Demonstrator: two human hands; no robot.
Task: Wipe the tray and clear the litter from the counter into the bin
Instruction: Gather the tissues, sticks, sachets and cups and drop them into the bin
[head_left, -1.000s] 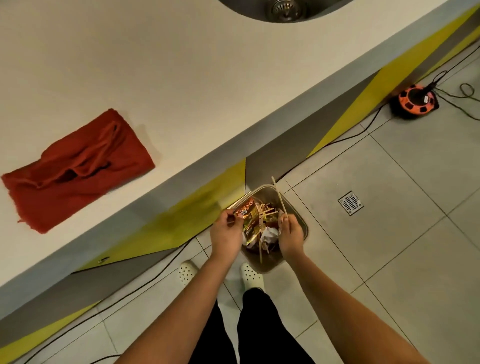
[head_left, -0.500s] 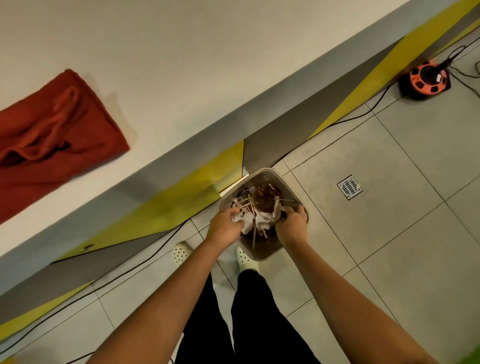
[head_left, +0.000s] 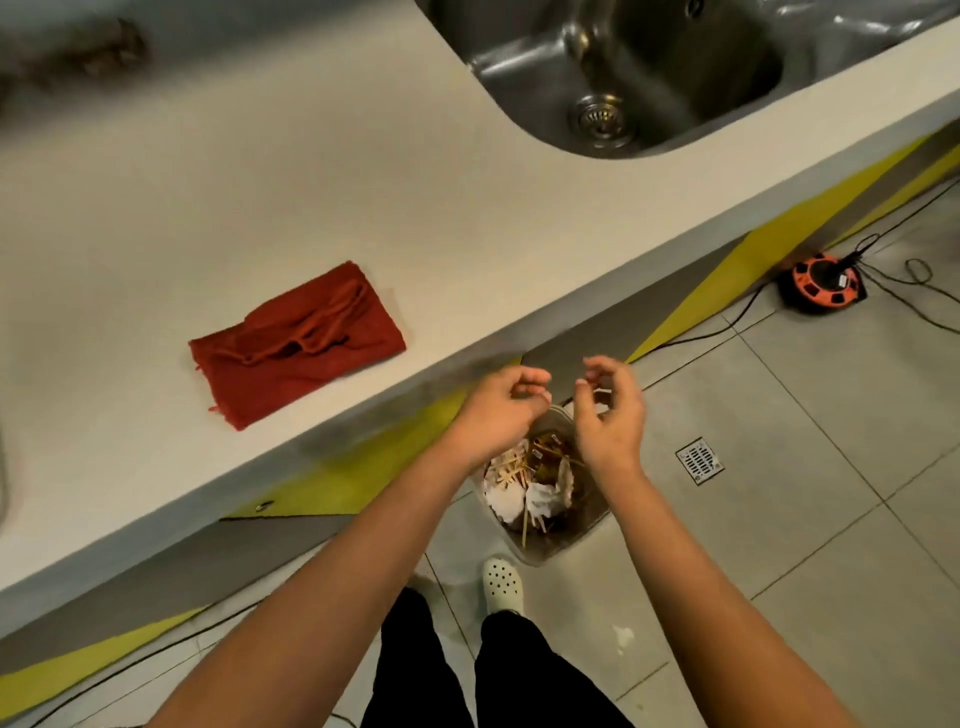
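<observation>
**Hands above the bin**

We are looking down at both hands hanging over the bin (head_left: 540, 540), which is standing on the floor tiles at lower centre of the frame, just below the counter (head_left: 260, 182) edge. The left hand (head_left: 498, 410) is hovering above the bin's left rim with fingers loosely curled and holding nothing we can see. The right hand (head_left: 608, 415) is hovering above the far right rim, fingers also relaxed and curled, empty as far as we can tell. Litter (head_left: 535, 483) is lying inside the bin below the wrists: wooden sticks, crumpled white paper, wrappers. The red cloth (head_left: 296, 343) is lying on the counter left of centre, well apart from the hands.

The hands are covering the bin's far rim. The sink (head_left: 675, 67) is being cut off by the top edge. A dark smear at upper left is too blurred for us to name. We are seeing no tray.
</observation>
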